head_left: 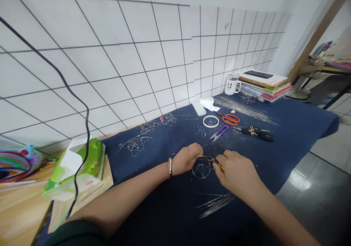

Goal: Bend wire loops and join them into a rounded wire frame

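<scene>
My right hand point(236, 171) is closed round the yellow handles of a pair of pliers point(210, 159), whose jaws point left. Fingers pinched, my left hand point(189, 157) meets the plier tips and grips the end of a wire piece. Below the jaws hangs that bent wire shape point(202, 170), a loose round form of thin looped wire. A bunch of straight wires point(216, 204) lies on the dark blue cloth point(164, 209) just under my right hand. Whether the jaws bite on the wire is too small to tell.
Beyond my hands lie purple thread snips point(219, 133), orange-handled scissors point(230, 119), a white ring dish point(211, 121) and black-handled tools point(256, 133). Looped wire pieces point(148, 127) run along the tiled wall. A mug point(232, 84) and stacked books point(265, 82) stand far right; a tissue pack point(82, 165) sits left.
</scene>
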Demonstrator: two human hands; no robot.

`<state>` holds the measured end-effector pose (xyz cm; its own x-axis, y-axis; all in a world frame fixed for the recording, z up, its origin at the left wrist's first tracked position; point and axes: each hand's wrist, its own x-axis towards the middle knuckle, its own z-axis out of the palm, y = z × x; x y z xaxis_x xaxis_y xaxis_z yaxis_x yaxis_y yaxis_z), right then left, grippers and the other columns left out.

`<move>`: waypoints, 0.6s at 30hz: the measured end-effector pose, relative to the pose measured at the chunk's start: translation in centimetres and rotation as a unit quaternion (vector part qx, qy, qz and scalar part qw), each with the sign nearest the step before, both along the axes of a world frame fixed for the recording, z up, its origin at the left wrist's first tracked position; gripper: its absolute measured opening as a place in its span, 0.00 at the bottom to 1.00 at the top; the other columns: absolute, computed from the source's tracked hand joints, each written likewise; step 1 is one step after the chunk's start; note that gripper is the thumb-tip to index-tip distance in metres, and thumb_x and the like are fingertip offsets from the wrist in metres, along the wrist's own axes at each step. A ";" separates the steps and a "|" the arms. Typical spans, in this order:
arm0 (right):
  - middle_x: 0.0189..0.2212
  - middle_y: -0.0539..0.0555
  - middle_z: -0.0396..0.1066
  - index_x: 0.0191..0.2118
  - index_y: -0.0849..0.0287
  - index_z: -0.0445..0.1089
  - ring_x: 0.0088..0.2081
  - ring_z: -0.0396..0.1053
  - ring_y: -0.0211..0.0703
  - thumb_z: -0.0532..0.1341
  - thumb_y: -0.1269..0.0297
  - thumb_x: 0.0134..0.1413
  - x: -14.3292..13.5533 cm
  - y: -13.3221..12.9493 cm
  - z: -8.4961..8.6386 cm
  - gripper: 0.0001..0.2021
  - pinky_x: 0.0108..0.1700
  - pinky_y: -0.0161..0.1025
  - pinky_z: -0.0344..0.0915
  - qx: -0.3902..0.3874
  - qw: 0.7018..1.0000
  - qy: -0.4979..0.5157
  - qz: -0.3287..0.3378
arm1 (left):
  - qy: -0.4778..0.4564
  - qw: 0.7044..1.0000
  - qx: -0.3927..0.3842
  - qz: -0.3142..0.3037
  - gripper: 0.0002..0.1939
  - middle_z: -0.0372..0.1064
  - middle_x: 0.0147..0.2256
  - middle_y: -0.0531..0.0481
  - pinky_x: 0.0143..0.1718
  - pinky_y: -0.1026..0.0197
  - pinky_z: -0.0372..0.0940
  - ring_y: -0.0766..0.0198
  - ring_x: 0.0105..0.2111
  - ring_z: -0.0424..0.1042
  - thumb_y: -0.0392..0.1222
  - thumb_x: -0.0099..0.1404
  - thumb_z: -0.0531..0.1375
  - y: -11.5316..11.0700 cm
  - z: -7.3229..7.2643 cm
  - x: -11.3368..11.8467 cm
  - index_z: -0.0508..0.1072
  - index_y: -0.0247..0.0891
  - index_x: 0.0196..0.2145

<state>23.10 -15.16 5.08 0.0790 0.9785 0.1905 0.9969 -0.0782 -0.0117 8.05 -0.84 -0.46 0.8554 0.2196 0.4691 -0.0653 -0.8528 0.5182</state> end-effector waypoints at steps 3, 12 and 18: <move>0.27 0.54 0.66 0.29 0.57 0.69 0.31 0.64 0.42 0.50 0.60 0.54 0.0 0.2 0.1 0.12 0.30 0.37 0.54 -0.008 1.000 0.002 0.000 | 0.008 1.000 0.010 0.001 0.08 0.62 0.33 0.45 0.39 0.60 0.61 0.64 0.37 0.62 0.35 0.65 0.44 -0.1 0.1 0.0 0.61 0.35 0.34; 0.26 0.52 0.66 0.27 0.57 0.67 0.30 0.64 0.40 0.49 0.59 0.54 0.4 -0.1 0.1 0.13 0.28 0.36 0.52 -0.014 1.000 0.018 0.002 | 0.015 1.000 0.015 -0.001 0.08 0.62 0.33 0.45 0.39 0.61 0.61 0.64 0.36 0.62 0.35 0.65 0.44 -0.3 0.2 -0.2 0.61 0.35 0.34; 0.27 0.53 0.66 0.28 0.57 0.67 0.32 0.64 0.40 0.50 0.59 0.55 0.4 -0.1 0.0 0.12 0.29 0.35 0.52 -0.006 1.000 0.028 -0.001 | 0.002 1.000 -0.005 0.004 0.08 0.62 0.32 0.46 0.39 0.61 0.61 0.65 0.35 0.62 0.36 0.65 0.44 -0.1 0.4 -0.2 0.61 0.35 0.32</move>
<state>23.49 -15.28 5.12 0.0915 0.9804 0.1746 0.9945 -0.0808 -0.0671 7.86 -0.95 -0.08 0.8558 0.2309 0.4630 -0.0564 -0.8479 0.5271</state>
